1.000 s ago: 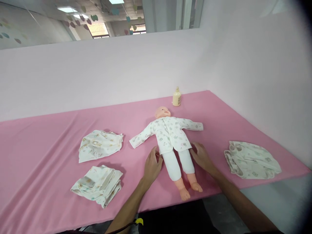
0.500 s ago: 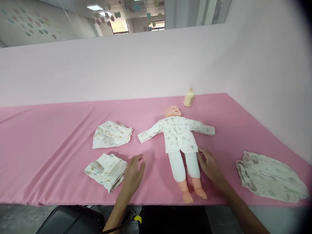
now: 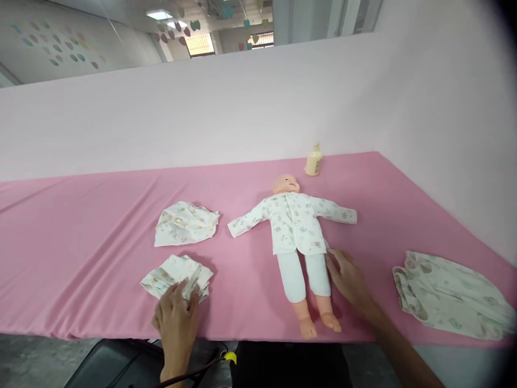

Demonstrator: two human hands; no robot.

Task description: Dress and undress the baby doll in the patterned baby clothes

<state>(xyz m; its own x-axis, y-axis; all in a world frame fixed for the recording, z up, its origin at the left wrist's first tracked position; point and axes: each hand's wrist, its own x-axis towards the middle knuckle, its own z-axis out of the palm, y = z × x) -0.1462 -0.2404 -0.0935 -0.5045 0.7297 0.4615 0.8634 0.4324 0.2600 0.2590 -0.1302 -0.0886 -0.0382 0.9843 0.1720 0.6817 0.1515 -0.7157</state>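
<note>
Over the folded cloth (image 3: 163, 274), left hand (image 3: 176, 318): curled fingers (image 3: 168, 296), pinch unclear; a one-layer grip could unfold it.
At the jacket (image 3: 297, 222), right hand (image 3: 350, 283): pinch unclear; snagging could shift it.

Pink-covered table (image 3: 383, 237); dressed doll (image 3: 298, 234); upright bottle (image 3: 313, 163); far-left cloth (image 3: 186, 224); near-left cloth (image 3: 169, 272); right cloth (image 3: 452, 296)
</note>
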